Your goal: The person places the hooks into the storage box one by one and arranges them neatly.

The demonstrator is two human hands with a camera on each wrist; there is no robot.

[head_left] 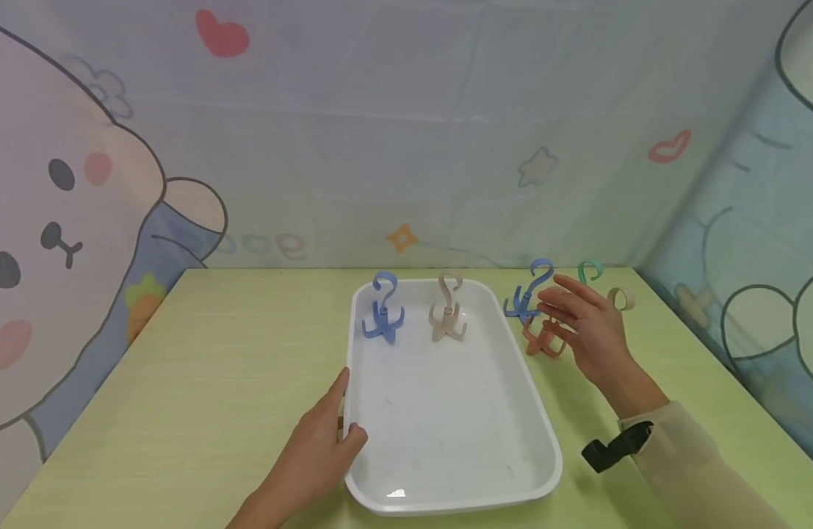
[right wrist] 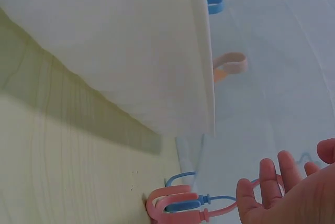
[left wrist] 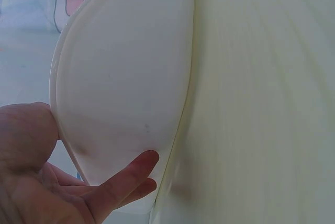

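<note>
My left hand [head_left: 313, 459] grips the near-left rim of the white rectangular plastic tray [head_left: 512, 485], thumb over the edge. Inside, at its far end: one blue four-pronged plastic hook [head_left: 382, 316] and one beige four-pronged plastic hook [head_left: 447, 314]. My right hand [head_left: 587, 327] hovers with fingers spread, holding nothing, beside a second blue hook [head_left: 530, 294] and a salmon-pink hook [head_left: 541, 342] on the table. No readable writing.

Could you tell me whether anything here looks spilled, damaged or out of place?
Nothing stands out: two hooks stand upright in the white tray, the rest lie grouped beside it, and nothing looks broken.
</note>
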